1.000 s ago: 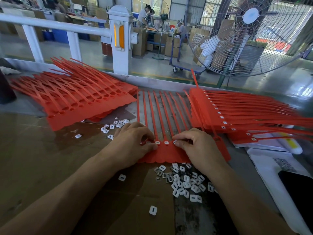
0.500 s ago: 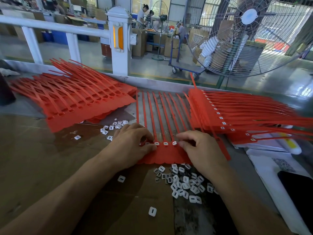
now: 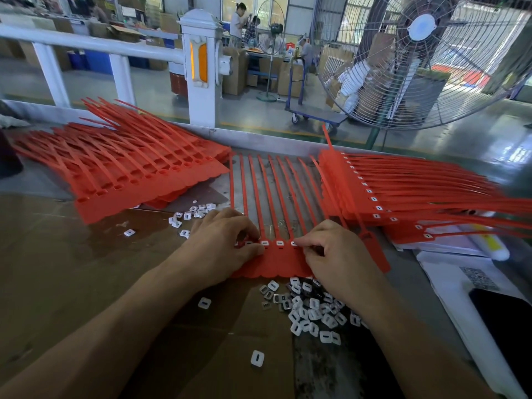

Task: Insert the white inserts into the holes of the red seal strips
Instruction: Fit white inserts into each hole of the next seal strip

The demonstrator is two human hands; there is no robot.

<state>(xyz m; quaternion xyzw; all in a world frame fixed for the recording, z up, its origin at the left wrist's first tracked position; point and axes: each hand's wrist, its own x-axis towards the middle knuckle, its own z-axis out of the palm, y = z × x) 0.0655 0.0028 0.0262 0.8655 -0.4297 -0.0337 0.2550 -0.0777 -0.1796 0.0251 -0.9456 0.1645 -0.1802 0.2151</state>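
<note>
Nearest me, a single white insert (image 3: pixel 257 357) lay alone on the brown cardboard (image 3: pixel 72 283) at six o'clock, and just beyond it, toward five o'clock, sat the loose pile of white inserts (image 3: pixel 313 309) I was drawing from. Past that, at the centre, the working sheet of red seal strips (image 3: pixel 276 263) lay flat with its tails running away toward twelve. My left hand (image 3: pixel 221 249) rested on the sheet's left end, fingers curled and thumb pressed at the row of holes; whether it pinched an insert I could not tell. My right hand (image 3: pixel 339 254) pinched at the right end of that row, fingertips down on the strip. Compared with a second before, both hands had barely shifted, but the seated inserts (image 3: pixel 272 243) between them read more cleanly: several white squares now sat in line in the holes. I judged that the row was filling from the middle outward, with the holes under my hands not yet checked. Farther off, at ten o'clock, lay the untouched stack of red strips (image 3: pixel 129 180) with empty holes and a few stray inserts (image 3: pixel 193 214) before it; at two o'clock the finished stack (image 3: pixel 403 197) showed white in every hole. Beyond the white railing (image 3: pixel 198 67), a large fan (image 3: pixel 423 53) stood.
</note>
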